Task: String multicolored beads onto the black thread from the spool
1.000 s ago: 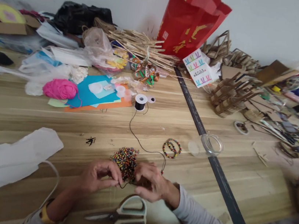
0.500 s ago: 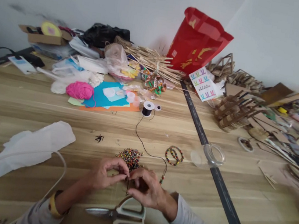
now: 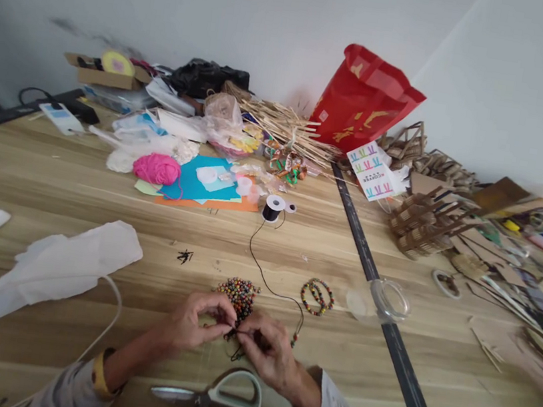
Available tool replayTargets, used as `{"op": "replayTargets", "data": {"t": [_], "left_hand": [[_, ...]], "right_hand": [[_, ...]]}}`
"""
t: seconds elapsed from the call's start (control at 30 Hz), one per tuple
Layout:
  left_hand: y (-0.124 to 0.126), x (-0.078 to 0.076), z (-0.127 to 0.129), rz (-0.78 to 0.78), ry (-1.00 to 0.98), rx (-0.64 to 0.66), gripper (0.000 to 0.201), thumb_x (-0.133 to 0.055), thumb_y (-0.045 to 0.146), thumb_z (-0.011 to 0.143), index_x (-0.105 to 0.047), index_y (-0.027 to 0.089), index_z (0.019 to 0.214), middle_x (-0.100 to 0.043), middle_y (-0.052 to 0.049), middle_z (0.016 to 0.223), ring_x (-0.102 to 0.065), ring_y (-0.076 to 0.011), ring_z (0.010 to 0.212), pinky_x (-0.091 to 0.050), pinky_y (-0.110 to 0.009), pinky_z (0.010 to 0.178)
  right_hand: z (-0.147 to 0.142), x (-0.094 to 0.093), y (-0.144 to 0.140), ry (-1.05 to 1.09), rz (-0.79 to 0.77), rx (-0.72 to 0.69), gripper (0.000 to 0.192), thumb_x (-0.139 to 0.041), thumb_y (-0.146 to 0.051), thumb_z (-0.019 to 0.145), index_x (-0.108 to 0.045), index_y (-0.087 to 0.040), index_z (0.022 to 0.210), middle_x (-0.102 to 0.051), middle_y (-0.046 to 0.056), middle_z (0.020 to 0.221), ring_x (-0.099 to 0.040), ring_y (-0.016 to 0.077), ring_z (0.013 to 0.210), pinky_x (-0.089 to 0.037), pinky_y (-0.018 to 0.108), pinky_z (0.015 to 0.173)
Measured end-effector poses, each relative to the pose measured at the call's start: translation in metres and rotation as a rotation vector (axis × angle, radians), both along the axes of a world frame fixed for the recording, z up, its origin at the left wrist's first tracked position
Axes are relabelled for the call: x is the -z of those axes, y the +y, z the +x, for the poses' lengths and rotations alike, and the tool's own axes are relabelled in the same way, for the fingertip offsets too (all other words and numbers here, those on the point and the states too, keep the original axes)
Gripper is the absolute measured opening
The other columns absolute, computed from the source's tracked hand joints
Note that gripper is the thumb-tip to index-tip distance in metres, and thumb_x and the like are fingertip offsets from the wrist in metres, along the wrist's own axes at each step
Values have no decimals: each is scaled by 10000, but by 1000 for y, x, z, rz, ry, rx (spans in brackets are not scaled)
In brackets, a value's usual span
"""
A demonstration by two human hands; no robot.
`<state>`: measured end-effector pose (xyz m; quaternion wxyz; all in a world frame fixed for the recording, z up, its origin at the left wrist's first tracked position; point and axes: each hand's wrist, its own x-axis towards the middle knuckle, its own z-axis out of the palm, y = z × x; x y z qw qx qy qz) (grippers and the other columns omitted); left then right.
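My left hand [image 3: 197, 320] and my right hand [image 3: 270, 355] meet over the front of the table, fingertips pinched close together on a thin black cord [image 3: 273, 291]. A short dark loop of it hangs below the fingers. The cord runs back to a white spool [image 3: 273, 209] wound with black; a few coloured beads [image 3: 294, 340] are strung on it beside my right hand. Just beyond my fingers lies a pile of multicoloured beads [image 3: 237, 293], partly covered by them. Two beaded bracelets [image 3: 317, 297] rest to the right. Scissors [image 3: 228, 401] with pale handles lie nearest me.
Short black pieces [image 3: 184, 257] lie left of the beads. A white sheet [image 3: 65, 269] spreads at the left. Pink yarn [image 3: 156, 168], blue paper [image 3: 189, 178] and a red bag [image 3: 366, 102] stand farther back. Woven baskets [image 3: 417, 227] and a clear ring [image 3: 390, 299] are at the right.
My right fingertips have closed from a looser, spread position into a pinch against the left ones. The cord loop below them has shifted slightly right. The view has tilted a little upward.
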<state>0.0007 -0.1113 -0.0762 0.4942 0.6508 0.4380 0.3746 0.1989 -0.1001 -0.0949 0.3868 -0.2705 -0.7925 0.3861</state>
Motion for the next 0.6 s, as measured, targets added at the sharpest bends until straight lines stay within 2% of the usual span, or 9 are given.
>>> {"op": "replayTargets", "data": {"t": [0.3, 0.5, 0.6], "left_hand": [[2, 4, -2, 34, 90, 25, 131, -628, 207, 727, -708, 106, 755, -683, -83, 719, -619, -165, 676, -474, -245, 640], [1, 16, 0, 91, 25, 17, 149, -606, 226, 758, -698, 131, 689, -669, -49, 664, -588, -136, 622, -440, -218, 614], [0, 16, 1, 105, 35, 32, 151, -601, 226, 768, -692, 127, 699, -668, -48, 672, -587, -136, 629, -435, -218, 624]], "right_hand": [[3, -4, -1, -39, 11, 5, 80, -511, -162, 857, -550, -168, 788, -547, 14, 658, -472, 105, 585, -368, 204, 532], [2, -5, 0, -52, 46, -20, 38, -529, -172, 848, -553, -172, 818, -543, 11, 662, -472, 106, 587, -369, 207, 535], [1, -2, 0, -52, 57, -23, 48, -579, -216, 846, -561, -172, 847, -556, 13, 678, -479, 107, 591, -373, 209, 535]]}}
